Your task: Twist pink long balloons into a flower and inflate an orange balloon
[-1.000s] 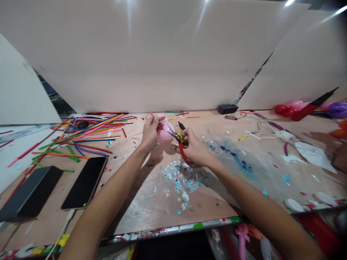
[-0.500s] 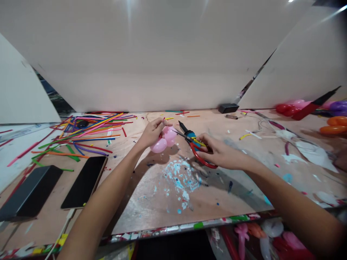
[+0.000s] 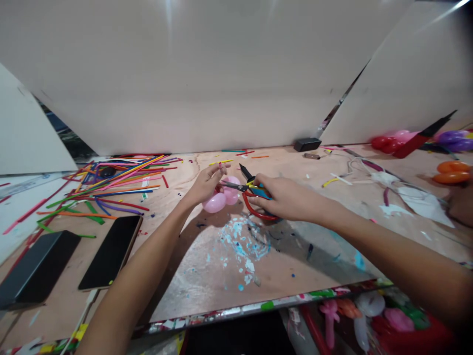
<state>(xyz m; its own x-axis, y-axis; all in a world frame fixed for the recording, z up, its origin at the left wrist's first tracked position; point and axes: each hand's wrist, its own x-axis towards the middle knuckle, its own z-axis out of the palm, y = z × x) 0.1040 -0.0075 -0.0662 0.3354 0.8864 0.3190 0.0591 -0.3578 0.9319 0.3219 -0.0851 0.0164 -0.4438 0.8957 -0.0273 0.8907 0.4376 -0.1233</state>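
1. Light comes from overhead; it streaks as glare across the white boards [image 3: 207, 74] in front of me.
2. My arms throw soft shadows onto the table [image 3: 221, 276], toward me.
3. The middle is fairly sharp; my right forearm blurs at the lower right.
4. Edges bend and darken, the corners dimmest.

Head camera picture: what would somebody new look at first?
Probably the middle of the table, where the left hand holds a pink balloon and the right hand points red-handled scissors at it. Next, the heap of bright long balloons at the left, beside two dark phones.
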